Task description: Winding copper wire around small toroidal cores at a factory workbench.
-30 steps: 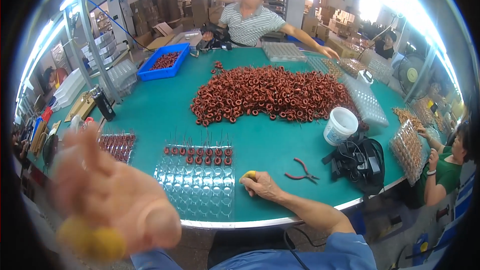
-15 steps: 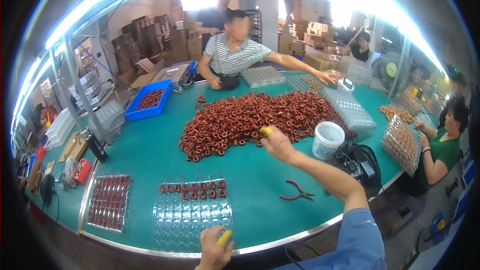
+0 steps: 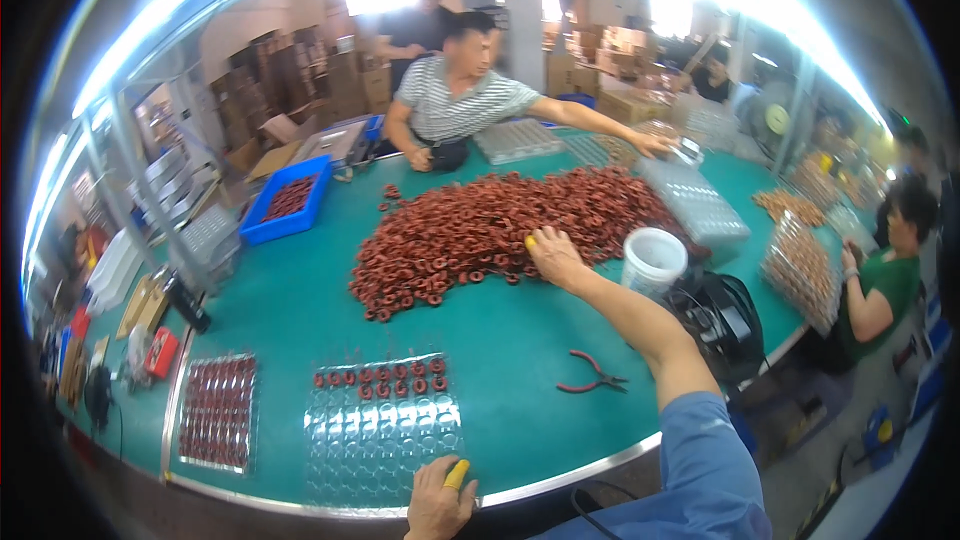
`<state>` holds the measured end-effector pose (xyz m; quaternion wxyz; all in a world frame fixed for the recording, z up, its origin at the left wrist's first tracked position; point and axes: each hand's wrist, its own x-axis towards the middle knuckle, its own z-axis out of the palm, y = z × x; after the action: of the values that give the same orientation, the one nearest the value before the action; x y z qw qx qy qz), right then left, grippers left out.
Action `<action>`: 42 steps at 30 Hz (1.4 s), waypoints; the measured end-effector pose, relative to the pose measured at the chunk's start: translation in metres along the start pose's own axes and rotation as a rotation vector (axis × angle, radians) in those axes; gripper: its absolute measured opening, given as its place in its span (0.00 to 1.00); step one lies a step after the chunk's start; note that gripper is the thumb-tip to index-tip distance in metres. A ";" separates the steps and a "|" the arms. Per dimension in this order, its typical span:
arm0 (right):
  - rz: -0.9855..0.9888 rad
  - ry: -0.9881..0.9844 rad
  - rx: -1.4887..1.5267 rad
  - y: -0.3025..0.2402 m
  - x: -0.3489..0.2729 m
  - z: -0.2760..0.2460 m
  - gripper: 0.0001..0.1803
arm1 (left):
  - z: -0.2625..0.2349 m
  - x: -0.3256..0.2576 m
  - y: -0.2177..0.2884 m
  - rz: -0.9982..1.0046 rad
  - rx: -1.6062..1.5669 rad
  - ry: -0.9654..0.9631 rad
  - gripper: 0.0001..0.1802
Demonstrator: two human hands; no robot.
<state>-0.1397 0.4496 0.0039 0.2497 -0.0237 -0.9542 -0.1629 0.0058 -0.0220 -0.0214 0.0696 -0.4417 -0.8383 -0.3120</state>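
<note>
A broad heap of red-brown ring coils with thin wire leads (image 3: 450, 240) covers the middle of the table. My right hand (image 3: 556, 258), a yellow cover on one finger, reaches over its near right side, fingers apart and touching the coils. Nearer me lies a clear plastic tray (image 3: 385, 450) with round pockets; coils sit in its far rows, and its near pockets hold none. At the tray's near right corner is my left hand (image 3: 440, 500), also with a yellow finger cover. Its fingers are curled, and whatever is inside them is hidden.
Red-handled pliers (image 3: 592, 375) lie right of the tray. A filled coil tray (image 3: 217, 410) lies left. Around the heap stand a white bucket (image 3: 655, 258), a blue bin of coils (image 3: 288, 202) and stacked clear trays (image 3: 695, 202). A person (image 3: 465, 100) reaches across the far side.
My right hand has moved slightly farther into the heap's near edge. My left hand has shifted a little right and nearer me. The view has tilted slightly.
</note>
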 end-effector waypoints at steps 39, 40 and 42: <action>0.704 -0.213 2.028 -0.160 -0.093 -0.151 0.12 | 0.024 0.118 0.018 -0.223 -0.960 0.162 0.28; 0.608 -0.232 1.975 -0.166 -0.096 -0.152 0.12 | 0.028 0.121 0.020 -0.236 -0.908 0.148 0.28; 0.569 -0.261 1.903 -0.175 -0.099 -0.152 0.13 | 0.037 0.123 0.025 -0.271 -1.035 0.111 0.26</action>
<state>-0.0037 0.2381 0.0283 0.0877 -0.0591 -0.6662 0.7382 -0.0425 0.0957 0.0095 -0.1540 -0.2888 -0.6194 -0.7136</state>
